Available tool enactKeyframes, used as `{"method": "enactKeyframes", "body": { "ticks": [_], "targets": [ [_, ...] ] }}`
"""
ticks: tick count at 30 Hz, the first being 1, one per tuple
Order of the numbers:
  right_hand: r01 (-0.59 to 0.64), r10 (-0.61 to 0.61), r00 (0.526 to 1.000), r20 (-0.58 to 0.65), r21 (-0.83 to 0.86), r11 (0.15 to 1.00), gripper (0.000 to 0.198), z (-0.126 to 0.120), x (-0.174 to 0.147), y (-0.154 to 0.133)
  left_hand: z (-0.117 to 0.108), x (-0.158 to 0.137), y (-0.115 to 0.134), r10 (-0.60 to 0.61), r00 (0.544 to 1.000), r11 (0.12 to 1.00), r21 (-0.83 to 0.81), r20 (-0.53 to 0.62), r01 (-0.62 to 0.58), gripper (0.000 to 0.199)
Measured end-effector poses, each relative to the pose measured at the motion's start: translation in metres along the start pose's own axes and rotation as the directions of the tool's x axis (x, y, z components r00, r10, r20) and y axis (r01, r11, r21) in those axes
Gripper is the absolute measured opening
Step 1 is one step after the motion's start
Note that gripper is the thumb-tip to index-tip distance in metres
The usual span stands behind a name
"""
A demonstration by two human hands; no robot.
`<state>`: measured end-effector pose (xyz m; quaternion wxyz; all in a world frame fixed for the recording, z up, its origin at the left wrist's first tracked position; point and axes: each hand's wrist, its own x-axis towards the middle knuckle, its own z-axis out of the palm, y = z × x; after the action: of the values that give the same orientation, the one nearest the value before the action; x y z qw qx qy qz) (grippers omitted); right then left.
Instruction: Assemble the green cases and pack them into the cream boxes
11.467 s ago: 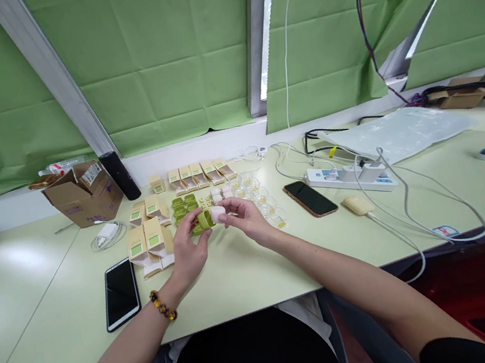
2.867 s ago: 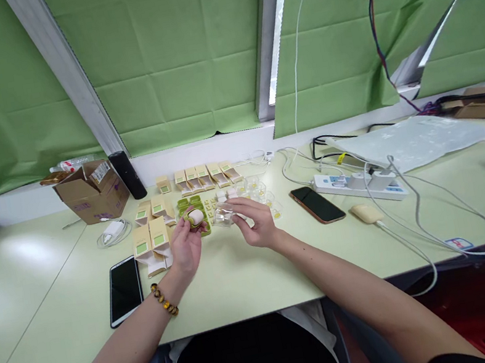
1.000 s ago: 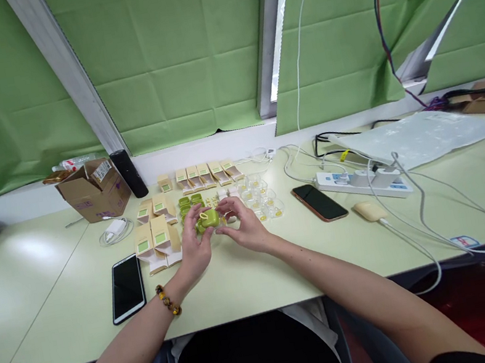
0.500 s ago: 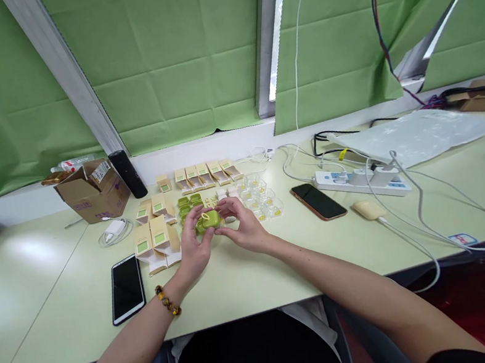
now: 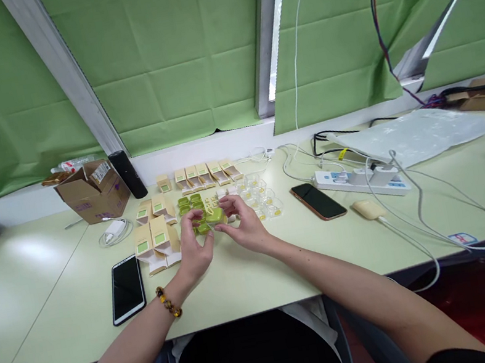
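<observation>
In front of me, my right hand (image 5: 244,225) has thumb and fingers closed on a small green case (image 5: 215,215) with a pale yellow loop on top. My left hand (image 5: 195,247) is at the case's left side, its thumb and curved fingers apart; whether a fingertip touches the case is unclear. Just behind the hands stand several small green open cases (image 5: 184,203), partly hidden by the left fingers. Small pale yellow pieces (image 5: 211,201) lie beside them. Clear plastic trays (image 5: 268,202) with yellow spots sit to the right of my right hand.
Folded cartons (image 5: 159,237) stand left of the hands, with more small boxes (image 5: 204,176) behind. A white-edged phone (image 5: 125,290) lies at front left, another phone (image 5: 318,200) at right. Beyond it are a power strip (image 5: 362,182) and loose cables. A cardboard box (image 5: 97,194) stands back left.
The green case has shifted slightly right, into my right hand's fingers. My left hand's thumb and fingers have spread away from it.
</observation>
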<state>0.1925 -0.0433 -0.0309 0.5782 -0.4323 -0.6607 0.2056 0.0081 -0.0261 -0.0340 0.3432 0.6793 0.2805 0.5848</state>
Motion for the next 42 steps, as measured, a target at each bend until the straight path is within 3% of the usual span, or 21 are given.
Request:
{"method": "enactKeyframes", "body": {
  "ticks": [5, 9, 13, 16, 19, 22, 26, 35, 42],
  "targets": [
    [-0.018, 0.016, 0.998, -0.064, -0.033, 0.999, 0.059, 0.002, -0.001, -0.002, 0.004, -0.005, 0.000, 0.054, 0.996, 0.982, 0.174, 0.073, -0.066, 0.048],
    [-0.023, 0.024, 0.997, -0.075, 0.013, 1.000, 0.055, 0.007, -0.003, -0.003, 0.005, -0.006, 0.001, 0.078, 0.994, 0.978, 0.190, 0.070, -0.090, 0.040],
    [0.000, 0.005, 0.999, -0.042, 0.117, 0.993, 0.045, 0.008, -0.004, 0.000, 0.005, -0.005, 0.000, 0.010, 0.999, 0.987, 0.159, 0.053, -0.018, 0.042],
    [-0.025, 0.027, 1.000, -0.004, 0.261, 0.965, 0.035, 0.005, -0.001, 0.003, 0.006, -0.001, -0.003, -0.068, 0.995, 0.998, 0.016, 0.072, 0.067, 0.047],
    [-0.082, 0.080, 0.997, 0.020, 0.368, 0.926, 0.038, 0.000, 0.005, 0.005, 0.005, 0.004, -0.008, -0.116, 0.986, 0.971, -0.194, 0.120, 0.138, 0.051],
    [-0.120, 0.097, 0.992, 0.079, 0.389, 0.913, 0.046, -0.003, 0.008, 0.005, 0.005, 0.008, -0.011, -0.126, 0.977, 0.945, -0.278, 0.172, 0.171, 0.054],
    [-0.129, 0.072, 0.985, 0.155, 0.394, 0.910, 0.050, -0.002, 0.008, 0.006, 0.003, 0.009, -0.011, -0.134, 0.969, 0.937, -0.291, 0.206, 0.191, 0.054],
    [-0.118, 0.056, 0.985, 0.162, 0.401, 0.908, 0.041, -0.005, 0.009, 0.002, 0.002, 0.009, -0.007, -0.117, 0.961, 0.948, -0.259, 0.252, 0.184, 0.051],
    [-0.197, 0.121, 0.970, 0.212, 0.385, 0.902, 0.047, -0.008, 0.012, 0.000, -0.002, 0.009, -0.012, -0.116, 0.960, 0.962, -0.211, 0.253, 0.172, 0.050]
  ]
}}
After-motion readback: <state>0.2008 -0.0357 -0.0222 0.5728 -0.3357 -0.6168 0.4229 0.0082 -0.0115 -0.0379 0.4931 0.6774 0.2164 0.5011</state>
